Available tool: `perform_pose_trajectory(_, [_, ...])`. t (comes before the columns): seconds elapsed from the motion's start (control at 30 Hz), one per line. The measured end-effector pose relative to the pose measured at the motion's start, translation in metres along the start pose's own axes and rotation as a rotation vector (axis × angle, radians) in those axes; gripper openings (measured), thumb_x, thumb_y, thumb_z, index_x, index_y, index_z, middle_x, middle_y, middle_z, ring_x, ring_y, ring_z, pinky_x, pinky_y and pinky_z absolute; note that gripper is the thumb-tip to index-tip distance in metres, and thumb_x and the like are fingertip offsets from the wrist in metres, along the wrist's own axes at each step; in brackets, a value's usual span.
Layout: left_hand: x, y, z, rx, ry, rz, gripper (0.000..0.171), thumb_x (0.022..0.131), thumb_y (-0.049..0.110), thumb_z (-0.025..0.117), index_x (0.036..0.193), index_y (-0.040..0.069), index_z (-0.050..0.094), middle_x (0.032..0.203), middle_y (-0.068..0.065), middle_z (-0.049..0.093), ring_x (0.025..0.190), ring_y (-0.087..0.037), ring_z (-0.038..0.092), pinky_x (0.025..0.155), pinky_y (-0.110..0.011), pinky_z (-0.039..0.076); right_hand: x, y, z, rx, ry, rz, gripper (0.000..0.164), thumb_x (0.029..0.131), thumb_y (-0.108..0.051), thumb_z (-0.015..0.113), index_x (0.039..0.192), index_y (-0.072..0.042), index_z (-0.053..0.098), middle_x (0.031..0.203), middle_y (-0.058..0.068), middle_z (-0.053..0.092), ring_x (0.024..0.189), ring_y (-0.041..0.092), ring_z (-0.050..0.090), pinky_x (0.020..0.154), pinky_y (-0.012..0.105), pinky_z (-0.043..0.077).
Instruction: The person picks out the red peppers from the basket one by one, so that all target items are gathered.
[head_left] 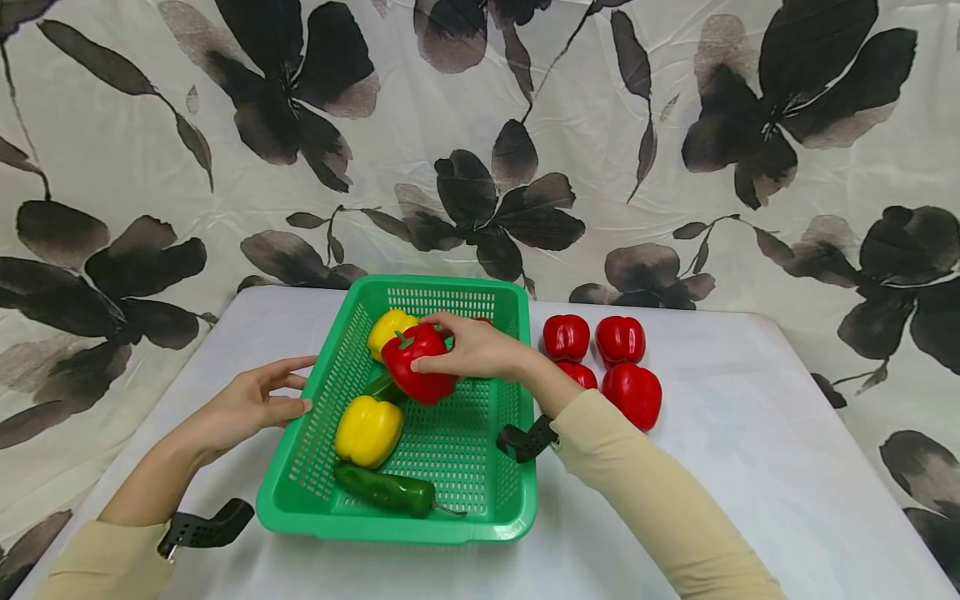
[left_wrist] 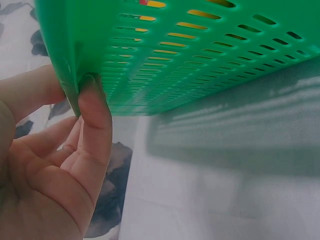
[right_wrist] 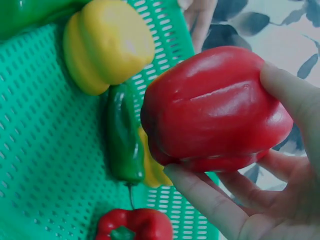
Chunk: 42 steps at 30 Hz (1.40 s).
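My right hand (head_left: 472, 348) grips a red bell pepper (head_left: 420, 364) above the green plastic basket (head_left: 397, 530), thumb on one side and fingers on the other. At the basket's left edge, my left hand (head_left: 243, 408) pinches the rim, thumb and a finger on opposite faces, as the left wrist view shows. Inside lie a yellow bell pepper (head_left: 369, 432), a second yellow bell pepper (head_left: 390, 331) behind it, and a long green pepper (head_left: 386, 490) near the front. Another green pepper (right_wrist: 122, 135) and a red bell pepper (right_wrist: 150, 224) rest farther back, partly hidden in the head view.
Right of the basket, several red bell peppers (head_left: 633, 394) sit grouped on the white-covered table (head_left: 720, 467). A floral cloth (head_left: 637, 108) hangs behind the table. Black straps (head_left: 206, 527) circle both wrists.
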<state>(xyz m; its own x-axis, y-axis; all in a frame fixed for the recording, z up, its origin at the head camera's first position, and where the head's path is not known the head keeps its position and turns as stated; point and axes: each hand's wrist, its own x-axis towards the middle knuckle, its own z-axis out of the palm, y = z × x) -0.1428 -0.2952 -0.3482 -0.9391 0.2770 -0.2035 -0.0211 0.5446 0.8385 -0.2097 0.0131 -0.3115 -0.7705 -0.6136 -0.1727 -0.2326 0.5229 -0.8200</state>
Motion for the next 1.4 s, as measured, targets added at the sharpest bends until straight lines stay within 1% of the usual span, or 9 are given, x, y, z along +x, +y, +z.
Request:
perform_pose_trajectory(0.33, [-0.001, 0.001, -0.001, -0.023, -0.008, 0.028, 0.069, 0.089, 0.020, 0.061, 0.145, 0.003, 0.023, 0.123, -0.026, 0.046, 0.091, -0.022, 0.061, 0.077, -0.033, 0.055, -0.012, -0.003, -0.009, -0.044, 0.037, -0.031, 0.062, 0.082, -0.030, 0.067, 0.135, -0.018, 0.040, 0.118, 0.006, 0.054, 0.102, 0.022, 0.054, 0.072, 0.026, 0.054])
perform_pose_trajectory(0.5, [-0.001, -0.001, -0.002, -0.028, -0.012, 0.023, 0.070, 0.089, 0.019, 0.060, 0.145, 0.003, 0.022, 0.124, -0.026, 0.046, 0.089, -0.019, 0.062, 0.076, -0.032, 0.055, -0.018, -0.001, -0.014, -0.049, 0.062, -0.026, 0.060, 0.082, -0.031, 0.067, 0.135, -0.019, 0.041, 0.120, 0.007, 0.053, 0.098, 0.022, 0.056, 0.070, 0.026, 0.054])
perform_pose_trajectory(0.63, [-0.001, -0.001, -0.002, -0.028, -0.012, 0.021, 0.070, 0.089, 0.019, 0.060, 0.145, 0.004, 0.022, 0.124, -0.026, 0.046, 0.090, -0.021, 0.061, 0.077, -0.033, 0.055, -0.023, 0.003, -0.018, -0.049, 0.085, -0.041, 0.060, 0.082, -0.030, 0.067, 0.134, -0.019, 0.041, 0.119, 0.006, 0.053, 0.095, 0.021, 0.058, 0.070, 0.027, 0.055])
perform_pose_trajectory(0.8, [-0.001, -0.002, -0.002, -0.023, -0.015, 0.031, 0.070, 0.089, 0.020, 0.060, 0.145, 0.003, 0.022, 0.124, -0.026, 0.046, 0.091, -0.022, 0.061, 0.077, -0.034, 0.055, -0.031, 0.005, -0.023, -0.011, 0.086, -0.056, 0.061, 0.081, -0.028, 0.069, 0.134, -0.018, 0.040, 0.119, 0.005, 0.053, 0.099, 0.023, 0.057, 0.072, 0.029, 0.055])
perform_pose_trajectory(0.87, [-0.001, -0.001, -0.001, -0.021, -0.011, 0.025, 0.070, 0.089, 0.021, 0.061, 0.145, 0.004, 0.023, 0.123, -0.026, 0.046, 0.092, -0.023, 0.061, 0.077, -0.034, 0.055, -0.035, 0.005, -0.025, -0.008, 0.096, -0.064, 0.062, 0.081, -0.027, 0.069, 0.134, -0.017, 0.040, 0.120, 0.006, 0.053, 0.100, 0.024, 0.057, 0.072, 0.030, 0.055])
perform_pose_trajectory(1.03, [0.000, -0.001, -0.001, -0.018, -0.005, 0.012, 0.070, 0.088, 0.023, 0.062, 0.144, 0.006, 0.025, 0.123, -0.024, 0.046, 0.092, -0.023, 0.060, 0.079, -0.034, 0.055, -0.043, 0.006, -0.028, -0.052, 0.133, -0.076, 0.063, 0.080, -0.028, 0.070, 0.134, -0.017, 0.039, 0.123, 0.006, 0.053, 0.099, 0.024, 0.059, 0.072, 0.030, 0.056])
perform_pose_trajectory(1.27, [-0.001, -0.001, -0.001, -0.024, -0.010, 0.015, 0.071, 0.088, 0.023, 0.062, 0.145, 0.005, 0.024, 0.123, -0.026, 0.046, 0.092, -0.024, 0.061, 0.078, -0.034, 0.055, -0.056, 0.012, -0.031, -0.053, 0.172, -0.046, 0.066, 0.080, -0.031, 0.070, 0.136, -0.020, 0.038, 0.126, 0.004, 0.051, 0.099, 0.022, 0.059, 0.071, 0.030, 0.056])
perform_pose_trajectory(1.4, [0.000, -0.001, 0.000, -0.026, -0.011, 0.014, 0.070, 0.088, 0.023, 0.062, 0.145, 0.006, 0.024, 0.124, -0.025, 0.046, 0.092, -0.024, 0.061, 0.078, -0.033, 0.055, -0.065, 0.015, -0.034, -0.056, 0.187, -0.044, 0.066, 0.080, -0.032, 0.070, 0.137, -0.021, 0.037, 0.126, 0.003, 0.051, 0.100, 0.024, 0.058, 0.070, 0.031, 0.055])
